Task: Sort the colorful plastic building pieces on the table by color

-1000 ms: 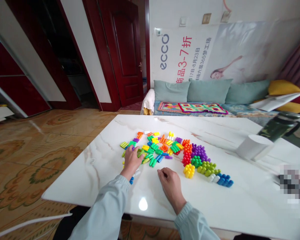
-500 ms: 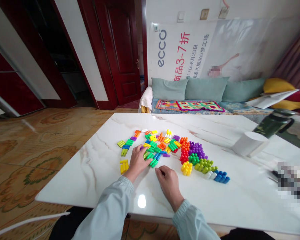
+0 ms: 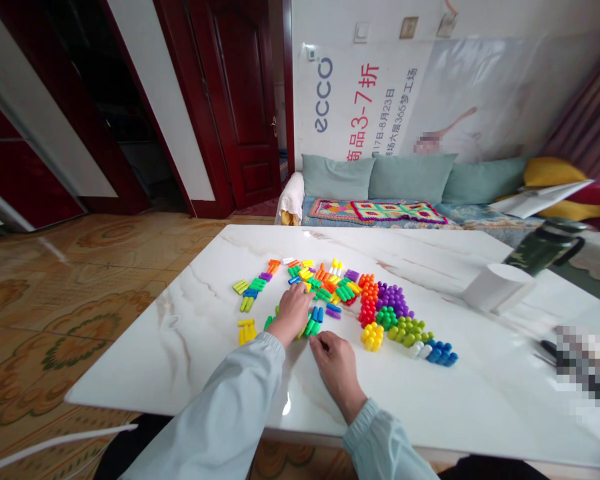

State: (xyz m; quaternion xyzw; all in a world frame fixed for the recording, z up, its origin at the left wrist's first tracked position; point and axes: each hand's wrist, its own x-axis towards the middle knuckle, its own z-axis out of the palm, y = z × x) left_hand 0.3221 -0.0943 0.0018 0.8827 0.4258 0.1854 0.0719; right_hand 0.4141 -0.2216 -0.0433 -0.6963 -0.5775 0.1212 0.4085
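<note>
Left hand (image 3: 295, 311): fingers at green pegs (image 3: 322, 294), pinch obscured. Right hand (image 3: 336, 360): fingers curled, beside pegs. One yellow cluster (image 3: 373, 337), one purple cluster (image 3: 393, 300).

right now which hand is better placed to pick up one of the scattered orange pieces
Probably the left hand: it reaches over the scattered pieces, nearer the orange ones, while the right hand sits curled, closer to the body. Whether the left holds anything is hidden.

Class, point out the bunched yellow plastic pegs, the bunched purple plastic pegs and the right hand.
Round-topped yellow plastic pegs (image 3: 373, 337): head view, middle of the bunch.
Round-topped purple plastic pegs (image 3: 393, 299): head view, middle of the bunch.
Right hand (image 3: 336, 363): head view, back of the hand.
</note>
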